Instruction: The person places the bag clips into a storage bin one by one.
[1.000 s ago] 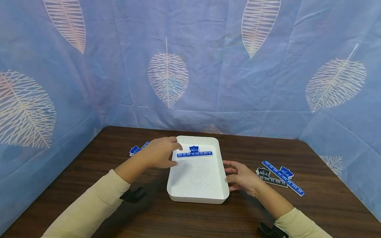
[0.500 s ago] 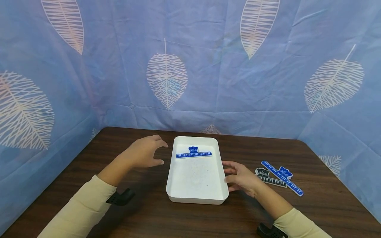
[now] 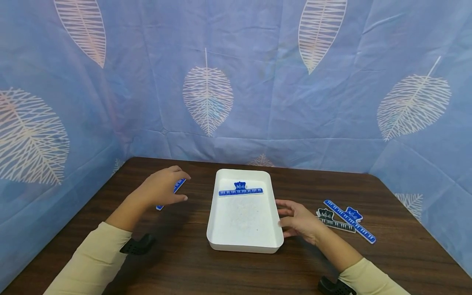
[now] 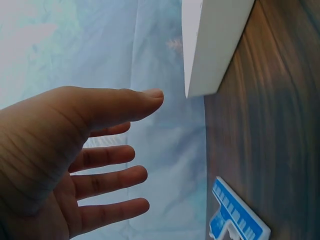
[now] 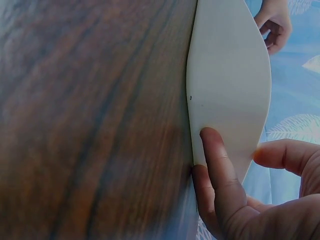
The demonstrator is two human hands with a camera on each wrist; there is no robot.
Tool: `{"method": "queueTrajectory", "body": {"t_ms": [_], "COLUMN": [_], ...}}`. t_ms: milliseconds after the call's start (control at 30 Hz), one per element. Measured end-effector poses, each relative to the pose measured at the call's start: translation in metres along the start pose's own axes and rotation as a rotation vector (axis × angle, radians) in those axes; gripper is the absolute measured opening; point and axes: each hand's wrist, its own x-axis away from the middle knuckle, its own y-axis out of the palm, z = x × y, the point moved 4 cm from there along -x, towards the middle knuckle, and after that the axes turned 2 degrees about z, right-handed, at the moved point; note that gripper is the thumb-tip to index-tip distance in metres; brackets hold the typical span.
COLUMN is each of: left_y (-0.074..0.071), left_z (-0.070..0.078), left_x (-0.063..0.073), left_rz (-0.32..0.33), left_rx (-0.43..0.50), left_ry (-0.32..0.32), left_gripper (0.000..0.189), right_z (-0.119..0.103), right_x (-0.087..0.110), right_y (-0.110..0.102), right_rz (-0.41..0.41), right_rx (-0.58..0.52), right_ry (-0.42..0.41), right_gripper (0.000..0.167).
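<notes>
The left hand (image 3: 160, 186) has moved away from the white tray (image 3: 245, 221) since a second ago, and now it is over the left blue clip (image 3: 179, 185), one with piano keys on it. The tray and the right hand (image 3: 298, 221) look like they stayed put.

Near the front, the tray sits on the dark wood table (image 3: 258, 274). The right hand is at the tray's right side. Its grip is spread, with fingers touching the outside wall but not wrapped round it. If they push too hard, the tray might slide, because no hand is on its other side.

Just right of that hand, the right blue clip (image 3: 350, 221) lies across the black clip (image 3: 334, 223). If the right arm swings out, it could bump them apart.

A bit farther back, the left hand's grip is spread wide and holds nothing. The left blue clip is on the table, not touching the fingers in the left wrist view. It looks thin, so fingertips could slip off or just push it along. The hand hides part of it too, so fingers might land in the wrong spot.

Toward the tray's far end lies the inside blue clip (image 3: 241, 191). Anything dropped there could knock it. Behind everything hangs the leaf cloth (image 3: 258, 102).
</notes>
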Motion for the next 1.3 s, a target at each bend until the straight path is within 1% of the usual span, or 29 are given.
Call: {"method": "queueTrajectory", "body": {"t_ms": [167,333,567,633,800,867,1033,1200,1300], "left_y": [0.003,0.009,0.017,0.019,0.024,0.027,0.035,0.04,0.044], "left_z": [-0.015,-0.029,-0.047,-0.051,-0.056,-0.057,-0.063,-0.068,-0.07], "left_x": [0.003,0.007,0.01,0.01,0.006,0.003,-0.003,-0.008,-0.011], "left_rz": [0.018,0.029,0.054,0.063,0.093,0.091,0.068,0.052,0.024], "left_rx": [0.016,0.008,-0.004,-0.015,-0.029,-0.021,0.007,0.008,0.001], "left_ry": [-0.029,-0.078,-0.112,-0.126,-0.124,-0.126,-0.155,-0.173,-0.198], "left_gripper": [0.053,0.049,0.045,0.045,0.043,0.043,0.042,0.041,0.043], "right_z": [0.0,0.001,0.0,0.0,0.0,0.0,0.001,0.0,-0.001], "right_x": [-0.001,0.0,0.001,0.001,0.001,0.002,0.002,0.002,0.002], "right_y": [-0.001,0.0,0.001,0.001,0.0,0.0,-0.001,0.0,0.0], "right_rz": [0.0,-0.001,0.005,0.003,-0.01,-0.012,-0.009,-0.019,-0.019], "right_rx": [-0.003,0.002,0.003,0.002,-0.005,-0.007,-0.007,-0.011,-0.011], "right_ry": [0.0,0.001,-0.001,-0.002,-0.013,-0.02,-0.025,-0.024,-0.022], "right_gripper": [0.075,0.075,0.075,0.075,0.075,0.075,0.075,0.075,0.075]}}
